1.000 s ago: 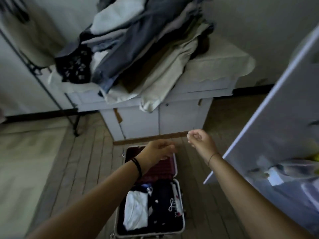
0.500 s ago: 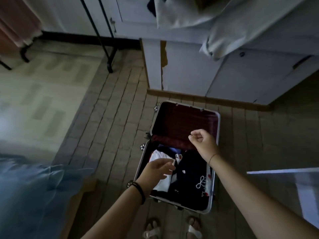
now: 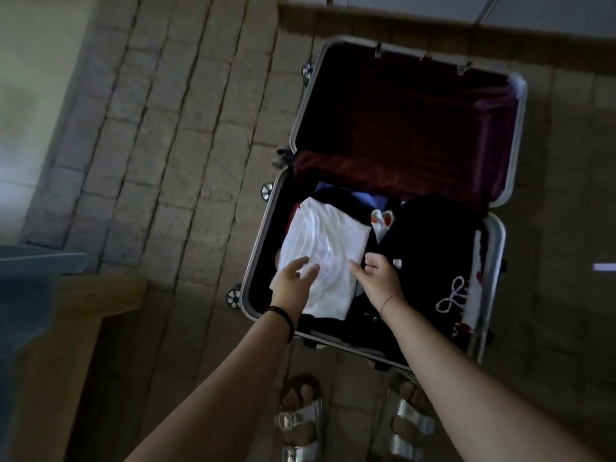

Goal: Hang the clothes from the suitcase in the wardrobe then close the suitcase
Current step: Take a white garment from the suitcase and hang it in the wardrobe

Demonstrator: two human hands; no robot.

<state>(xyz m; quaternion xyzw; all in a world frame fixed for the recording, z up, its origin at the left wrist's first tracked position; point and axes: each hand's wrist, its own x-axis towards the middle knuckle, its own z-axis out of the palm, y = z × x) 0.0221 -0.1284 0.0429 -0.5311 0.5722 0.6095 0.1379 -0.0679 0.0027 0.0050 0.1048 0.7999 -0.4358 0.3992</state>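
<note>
Around you: the suitcase (image 3: 258,248) lies open on the brick floor (image 3: 166,161), just in front of your silver sandals (image 3: 300,425); a wooden frame (image 3: 66,345) under blue cloth (image 3: 26,295) stands to your left.
Markings: a white bow print shows on the dark garment (image 3: 430,248).
Clothes: the folded white shirt (image 3: 326,241) lies in the suitcase's near half, beside the dark garment.
Left hand (image 3: 293,281): fingers spread, resting on the shirt.
Right hand (image 3: 380,278): thumb at the shirt's right edge, fingers curled; you cannot tell whether it grips.
</note>
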